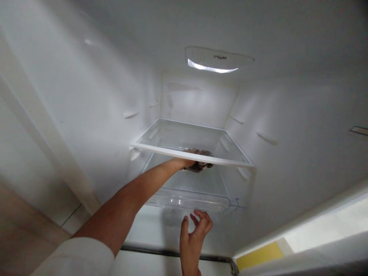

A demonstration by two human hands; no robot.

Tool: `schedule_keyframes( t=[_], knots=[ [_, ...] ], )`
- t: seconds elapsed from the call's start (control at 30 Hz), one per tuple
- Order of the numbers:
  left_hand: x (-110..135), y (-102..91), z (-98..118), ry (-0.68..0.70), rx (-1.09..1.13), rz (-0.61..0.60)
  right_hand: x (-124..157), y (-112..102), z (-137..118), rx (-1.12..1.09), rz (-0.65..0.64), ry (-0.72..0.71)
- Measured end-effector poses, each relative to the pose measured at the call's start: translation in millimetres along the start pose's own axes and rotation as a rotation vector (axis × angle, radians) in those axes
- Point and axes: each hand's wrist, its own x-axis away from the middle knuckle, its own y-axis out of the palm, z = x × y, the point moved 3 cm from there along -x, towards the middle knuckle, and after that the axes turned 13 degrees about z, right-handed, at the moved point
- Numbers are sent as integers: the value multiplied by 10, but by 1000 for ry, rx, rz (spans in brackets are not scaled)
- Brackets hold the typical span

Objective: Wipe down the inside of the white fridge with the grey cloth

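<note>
Two hands work inside the fridge (pixel 86 96). The left hand (pixel 190 160), under the glass shelf's (pixel 156 147) front edge, clutches a dark cloth (pixel 202 165). The right hand (pixel 195 230) hovers empty, fingers loosely spread, before the clear drawer (pixel 184 201).

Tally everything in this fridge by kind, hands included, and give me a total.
glass shelf: 1
clear drawer: 1
lamp: 1
dark cloth: 1
hands: 2, the left hand gripping the dark cloth under the glass shelf, the right hand open in front of the clear drawer
Total: 6
</note>
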Motion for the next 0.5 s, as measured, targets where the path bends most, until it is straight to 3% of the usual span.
schedule_keyframes(
  t=[0.23,0.5],
  knots=[
    [120,-315,-553,-158,-211,78,2,-8,-137,44,-59,68],
    [495,-635,-857,-307,-321,89,-25,30,-200,51,-25,68]
  ],
)
